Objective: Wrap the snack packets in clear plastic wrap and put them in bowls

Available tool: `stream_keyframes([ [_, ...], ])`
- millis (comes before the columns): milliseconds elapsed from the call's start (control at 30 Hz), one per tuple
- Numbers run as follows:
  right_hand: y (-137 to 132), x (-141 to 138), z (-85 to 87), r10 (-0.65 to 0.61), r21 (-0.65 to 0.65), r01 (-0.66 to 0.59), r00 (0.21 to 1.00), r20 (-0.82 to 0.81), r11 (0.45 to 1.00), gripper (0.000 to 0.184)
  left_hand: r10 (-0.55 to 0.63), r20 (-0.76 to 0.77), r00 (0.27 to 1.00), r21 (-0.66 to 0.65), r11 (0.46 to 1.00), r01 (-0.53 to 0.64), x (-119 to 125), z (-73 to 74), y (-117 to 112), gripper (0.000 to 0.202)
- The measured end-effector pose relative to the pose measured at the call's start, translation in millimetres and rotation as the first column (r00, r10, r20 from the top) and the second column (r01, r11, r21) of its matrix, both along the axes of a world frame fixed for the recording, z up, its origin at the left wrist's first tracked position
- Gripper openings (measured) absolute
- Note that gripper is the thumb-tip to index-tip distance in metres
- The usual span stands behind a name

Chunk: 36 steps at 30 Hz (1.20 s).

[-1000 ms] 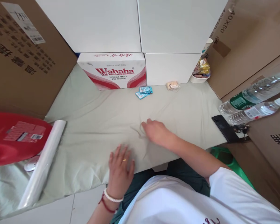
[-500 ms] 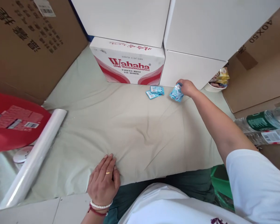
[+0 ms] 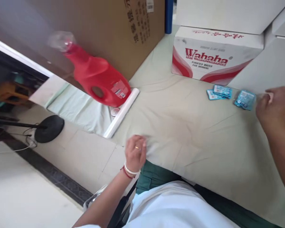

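My left hand [image 3: 135, 152], with a ring and a white bead bracelet, is at the near edge of the cloth-covered table. Its fingers are curled in, and nothing shows in them. On the far right, my right hand [image 3: 275, 106] is blurred by motion, its fingers bent. Just left of it lies a blue packet [image 3: 245, 99] in clear wrapping; a narrow smeared gap separates them, and I cannot tell whether they touch. Farther left, several flat blue sachets [image 3: 222, 91] overlap on the cloth in front of the Wahaha carton [image 3: 206, 60].
A red jug-shaped bottle [image 3: 102, 79] leans by a large brown carton [image 3: 142, 50] on the left. Beside it lies a white film roll [image 3: 122, 114]. White boxes [image 3: 279, 68] stand behind my right hand. A black stand base [image 3: 49, 129] is on the tiled floor.
The view has swung left, showing the whole red bottle and the floor. My right hand held the blue packet before; the packet now lies left of the hand. My left hand's fingers have curled from flat.
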State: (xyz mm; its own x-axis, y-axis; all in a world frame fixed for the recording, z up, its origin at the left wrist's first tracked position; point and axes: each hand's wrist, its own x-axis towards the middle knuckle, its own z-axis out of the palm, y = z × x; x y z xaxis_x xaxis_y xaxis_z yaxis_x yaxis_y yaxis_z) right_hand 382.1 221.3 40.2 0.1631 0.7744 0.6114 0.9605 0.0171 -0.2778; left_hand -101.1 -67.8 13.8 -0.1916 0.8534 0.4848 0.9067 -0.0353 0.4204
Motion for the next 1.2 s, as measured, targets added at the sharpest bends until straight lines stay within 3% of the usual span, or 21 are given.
stream_keyframes([
  [33, -22.1, 1.2, 3.2, 0.152, 0.040, -0.152, 0.988, -0.003, 0.988, 0.058, 0.109, -0.014, 0.994, 0.030, 0.994, -0.108, -17.9, 4.7, 2.8, 0.024],
  [67, -48.1, 1.4, 7.2, 0.219, 0.104, -0.216, 0.976, -0.016, 0.971, 0.064, 0.208, -0.016, 0.978, 0.053, 0.977, -0.207, -37.4, 9.0, 7.0, 0.028],
  [133, -105.9, 1.1, 13.6, 0.250, 0.014, -0.250, 0.966, -0.059, 0.968, 0.055, 0.395, 0.005, 0.919, 0.062, 0.917, -0.395, -77.5, 16.2, 19.7, 0.037],
  [200, -160.5, 4.8, 13.7, 0.233, -0.094, -0.245, 0.965, -0.118, 0.965, 0.045, 0.617, -0.045, 0.785, -0.250, 0.754, -0.607, -112.3, 21.6, 36.9, 0.040],
  [333, -235.1, 30.1, -6.2, 0.151, -0.147, -0.160, 0.986, -0.070, 0.976, 0.039, 0.549, -0.068, 0.833, -0.497, 0.705, -0.505, -148.6, 30.6, 72.6, 0.038],
  [500, -285.2, 54.2, -27.7, 0.089, -0.120, -0.094, 0.995, -0.047, 0.988, 0.036, 0.420, -0.081, 0.904, -0.656, 0.660, -0.366, -146.2, 43.1, 103.9, 0.032],
  [700, -302.8, 51.0, -21.3, 0.007, -0.142, -0.034, 0.983, -0.185, 0.989, 0.024, 0.368, -0.062, 0.928, -0.684, 0.661, -0.308, -126.1, 51.7, 108.4, 0.034],
  [833, -296.4, 30.0, -9.1, 0.011, -0.070, -0.037, 0.939, -0.344, 0.997, 0.014, 0.363, -0.007, 0.932, -0.620, 0.730, -0.289, -101.6, 55.4, 88.1, 0.034],
  [900, -291.3, 7.5, -1.9, 0.012, -0.091, -0.070, 0.851, -0.525, 0.993, 0.017, 0.333, 0.050, 0.942, -0.562, 0.789, -0.249, -81.6, 58.7, 70.8, 0.030],
  [1000, -277.5, -37.9, 8.7, 0.045, -0.110, -0.212, 0.617, -0.786, 0.971, 0.020, 0.248, 0.169, 0.954, -0.495, 0.858, -0.136, -40.5, 62.1, 40.3, 0.035],
  [1067, -264.1, -70.9, 14.9, 0.128, -0.065, -0.379, 0.464, -0.877, 0.923, 0.023, 0.168, 0.259, 0.951, -0.475, 0.880, -0.026, -7.0, 61.2, 21.8, 0.050],
  [1100, -257.1, -87.2, 17.6, 0.162, -0.046, -0.484, 0.379, -0.911, 0.874, 0.027, 0.128, 0.331, 0.935, -0.460, 0.887, 0.041, 10.8, 59.7, 14.2, 0.056],
  [1200, -240.7, -132.2, 22.0, 0.113, 0.012, -0.690, 0.101, -0.988, 0.724, 0.047, 0.092, 0.678, 0.729, -0.356, 0.909, 0.216, 63.8, 52.9, 0.0, 0.063],
])
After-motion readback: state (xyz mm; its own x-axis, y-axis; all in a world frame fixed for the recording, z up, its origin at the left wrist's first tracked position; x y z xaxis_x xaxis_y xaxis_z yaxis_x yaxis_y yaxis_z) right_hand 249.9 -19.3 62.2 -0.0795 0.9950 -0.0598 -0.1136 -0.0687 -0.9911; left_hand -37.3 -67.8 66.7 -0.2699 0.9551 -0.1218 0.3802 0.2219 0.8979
